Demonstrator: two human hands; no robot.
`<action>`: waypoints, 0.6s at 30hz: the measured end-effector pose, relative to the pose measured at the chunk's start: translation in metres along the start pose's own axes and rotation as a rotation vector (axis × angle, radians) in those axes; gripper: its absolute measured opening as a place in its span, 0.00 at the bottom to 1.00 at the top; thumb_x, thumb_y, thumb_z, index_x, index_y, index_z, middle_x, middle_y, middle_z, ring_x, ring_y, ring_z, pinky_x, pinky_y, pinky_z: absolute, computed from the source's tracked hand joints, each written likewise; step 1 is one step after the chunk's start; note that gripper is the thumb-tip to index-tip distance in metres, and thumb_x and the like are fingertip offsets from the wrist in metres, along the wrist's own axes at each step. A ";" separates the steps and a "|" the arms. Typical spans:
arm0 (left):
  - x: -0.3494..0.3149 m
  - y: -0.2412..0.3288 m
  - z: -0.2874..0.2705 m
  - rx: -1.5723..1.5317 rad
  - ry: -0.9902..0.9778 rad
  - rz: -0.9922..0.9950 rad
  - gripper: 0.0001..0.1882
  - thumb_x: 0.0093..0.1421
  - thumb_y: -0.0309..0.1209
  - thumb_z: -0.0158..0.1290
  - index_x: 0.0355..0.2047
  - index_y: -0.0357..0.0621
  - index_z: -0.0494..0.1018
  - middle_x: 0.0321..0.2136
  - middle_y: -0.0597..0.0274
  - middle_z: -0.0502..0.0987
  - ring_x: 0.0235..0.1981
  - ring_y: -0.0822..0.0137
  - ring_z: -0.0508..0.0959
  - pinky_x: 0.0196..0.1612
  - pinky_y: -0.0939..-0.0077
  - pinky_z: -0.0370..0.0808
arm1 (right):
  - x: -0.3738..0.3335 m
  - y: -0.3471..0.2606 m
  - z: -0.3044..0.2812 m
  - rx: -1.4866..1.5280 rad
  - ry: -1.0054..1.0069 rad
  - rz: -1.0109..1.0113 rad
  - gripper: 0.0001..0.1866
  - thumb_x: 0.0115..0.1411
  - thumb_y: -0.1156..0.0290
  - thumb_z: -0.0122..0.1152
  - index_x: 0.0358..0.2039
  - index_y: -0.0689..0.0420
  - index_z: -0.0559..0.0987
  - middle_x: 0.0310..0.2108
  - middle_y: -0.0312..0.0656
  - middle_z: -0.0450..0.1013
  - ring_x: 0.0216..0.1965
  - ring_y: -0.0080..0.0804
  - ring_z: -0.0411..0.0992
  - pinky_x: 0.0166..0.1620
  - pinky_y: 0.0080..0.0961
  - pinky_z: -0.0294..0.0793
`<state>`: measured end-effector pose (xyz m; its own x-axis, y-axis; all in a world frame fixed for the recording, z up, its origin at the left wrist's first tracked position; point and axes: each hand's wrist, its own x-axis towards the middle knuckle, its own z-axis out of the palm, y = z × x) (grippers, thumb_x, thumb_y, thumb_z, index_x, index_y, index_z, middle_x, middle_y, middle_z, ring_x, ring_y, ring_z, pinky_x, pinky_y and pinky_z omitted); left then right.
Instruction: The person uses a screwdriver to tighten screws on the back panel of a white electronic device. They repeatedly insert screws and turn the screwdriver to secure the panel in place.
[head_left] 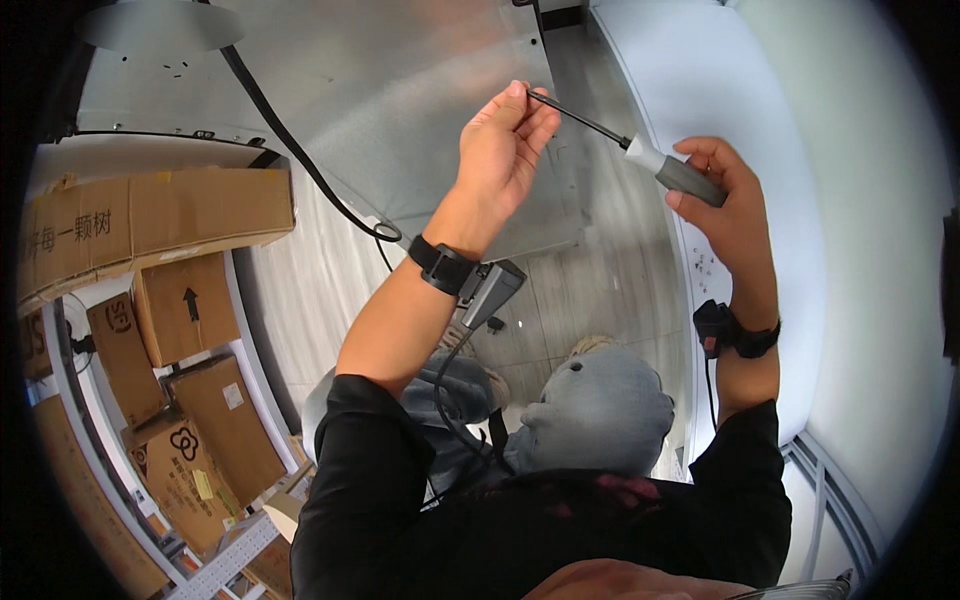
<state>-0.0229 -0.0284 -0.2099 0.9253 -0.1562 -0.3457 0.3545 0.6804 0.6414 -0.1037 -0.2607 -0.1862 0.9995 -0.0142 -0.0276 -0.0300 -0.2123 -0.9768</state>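
Note:
A screwdriver (600, 130) with a grey and white handle and a dark shaft slants across the upper middle. My right hand (735, 195) is closed around its handle, thumb and fingers on either side. At the other end, the fingertips of my left hand (500, 150) pinch the tip of the shaft. Whether a small screw sits between those fingertips is too small to tell. Beneath my left hand lies a large grey sheet-metal panel (390, 120). Several small metal screws (704, 262) are scattered on the white surface (690, 90) beside my right forearm.
A black cable (290, 140) hangs over the panel at the left. Cardboard boxes (210, 205) fill a metal rack (265, 350) on the left. Devices are strapped to both wrists, with the left one's cable (445, 385) trailing to my lap. Grey wood-look floor (630, 290) shows between panel and white surface.

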 end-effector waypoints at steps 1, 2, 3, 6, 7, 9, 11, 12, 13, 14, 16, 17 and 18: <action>0.001 0.006 0.003 0.012 -0.009 -0.013 0.08 0.64 0.33 0.48 0.35 0.40 0.71 0.35 0.60 0.75 0.34 0.68 0.77 0.44 0.76 0.79 | 0.000 -0.011 -0.001 0.000 -0.009 -0.013 0.17 0.47 0.78 0.64 0.39 0.56 0.73 0.27 0.31 0.66 0.29 0.20 0.67 0.34 0.19 0.68; 0.002 0.010 0.006 0.024 -0.019 -0.026 0.08 0.64 0.33 0.48 0.35 0.40 0.71 0.35 0.60 0.75 0.34 0.68 0.77 0.44 0.76 0.79 | 0.000 -0.019 -0.001 -0.031 -0.003 -0.007 0.17 0.47 0.78 0.64 0.39 0.56 0.73 0.27 0.31 0.66 0.29 0.20 0.67 0.34 0.19 0.68; -0.001 0.017 0.014 0.067 0.012 -0.041 0.09 0.64 0.34 0.48 0.35 0.41 0.71 0.35 0.60 0.74 0.34 0.68 0.76 0.42 0.76 0.78 | 0.000 -0.027 -0.002 -0.062 0.003 -0.003 0.16 0.47 0.78 0.64 0.39 0.56 0.73 0.27 0.31 0.66 0.29 0.20 0.67 0.34 0.19 0.68; 0.001 0.027 0.020 0.166 0.036 -0.090 0.10 0.64 0.35 0.48 0.36 0.42 0.71 0.36 0.62 0.73 0.36 0.68 0.75 0.42 0.75 0.76 | -0.001 -0.054 -0.006 -0.161 -0.015 0.032 0.15 0.48 0.78 0.63 0.37 0.57 0.72 0.27 0.32 0.68 0.28 0.19 0.66 0.32 0.18 0.67; 0.000 0.031 0.022 0.194 0.039 -0.101 0.10 0.64 0.36 0.49 0.36 0.42 0.71 0.36 0.63 0.73 0.37 0.69 0.74 0.43 0.74 0.75 | -0.002 -0.062 -0.007 -0.174 -0.020 0.039 0.15 0.48 0.78 0.63 0.37 0.57 0.73 0.27 0.32 0.68 0.28 0.19 0.66 0.32 0.18 0.66; -0.001 0.035 0.022 0.250 0.048 -0.119 0.11 0.64 0.37 0.49 0.37 0.43 0.71 0.36 0.65 0.73 0.40 0.69 0.73 0.44 0.74 0.71 | -0.003 -0.078 -0.009 -0.163 -0.027 0.065 0.14 0.48 0.78 0.62 0.37 0.57 0.73 0.27 0.33 0.69 0.28 0.19 0.66 0.31 0.18 0.66; 0.000 0.039 0.023 0.239 0.035 -0.107 0.11 0.64 0.38 0.48 0.37 0.45 0.72 0.37 0.67 0.73 0.41 0.71 0.71 0.46 0.75 0.68 | -0.003 -0.092 -0.006 -0.116 -0.029 0.103 0.14 0.48 0.78 0.61 0.37 0.58 0.73 0.28 0.34 0.69 0.28 0.20 0.66 0.31 0.18 0.66; 0.001 0.039 0.022 0.232 0.032 -0.108 0.11 0.65 0.39 0.48 0.37 0.45 0.72 0.37 0.68 0.73 0.42 0.72 0.70 0.47 0.75 0.66 | -0.005 -0.095 -0.002 -0.102 -0.018 0.105 0.14 0.48 0.78 0.60 0.37 0.59 0.73 0.28 0.35 0.69 0.27 0.20 0.66 0.30 0.18 0.66; 0.002 0.038 0.022 0.219 0.036 -0.105 0.11 0.65 0.39 0.48 0.37 0.46 0.72 0.38 0.69 0.73 0.42 0.72 0.69 0.47 0.75 0.65 | -0.006 -0.096 0.003 -0.088 -0.007 0.108 0.13 0.48 0.78 0.60 0.37 0.59 0.73 0.28 0.36 0.69 0.27 0.20 0.66 0.30 0.18 0.66; 0.003 0.038 0.022 0.206 0.041 -0.102 0.11 0.65 0.39 0.48 0.37 0.46 0.73 0.38 0.69 0.73 0.42 0.73 0.69 0.47 0.76 0.65 | -0.008 -0.098 0.008 -0.073 0.003 0.110 0.13 0.48 0.78 0.59 0.37 0.60 0.73 0.29 0.36 0.69 0.26 0.20 0.67 0.30 0.18 0.66; 0.006 0.033 0.016 0.204 0.044 -0.104 0.11 0.65 0.39 0.48 0.37 0.47 0.73 0.38 0.70 0.73 0.42 0.74 0.68 0.46 0.77 0.64 | -0.017 -0.101 0.023 -0.030 0.041 0.187 0.14 0.48 0.78 0.58 0.38 0.61 0.72 0.30 0.39 0.70 0.24 0.21 0.67 0.28 0.18 0.66; 0.009 0.031 0.013 0.217 0.039 -0.104 0.11 0.65 0.40 0.48 0.37 0.47 0.74 0.39 0.71 0.73 0.42 0.75 0.68 0.46 0.77 0.64 | -0.021 -0.103 0.031 0.006 0.064 0.231 0.15 0.48 0.78 0.58 0.38 0.61 0.72 0.31 0.40 0.70 0.24 0.21 0.67 0.27 0.18 0.66; 0.010 0.030 0.012 0.232 0.035 -0.101 0.11 0.65 0.40 0.48 0.37 0.47 0.74 0.39 0.71 0.73 0.41 0.75 0.68 0.46 0.78 0.64 | -0.025 -0.102 0.037 0.046 0.087 0.274 0.15 0.48 0.78 0.58 0.39 0.61 0.71 0.31 0.40 0.70 0.24 0.21 0.67 0.27 0.18 0.66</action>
<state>-0.0016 -0.0178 -0.1862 0.8796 -0.1872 -0.4373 0.4704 0.4795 0.7408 -0.1258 -0.2027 -0.0941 0.9498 -0.1491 -0.2749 -0.2960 -0.1447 -0.9442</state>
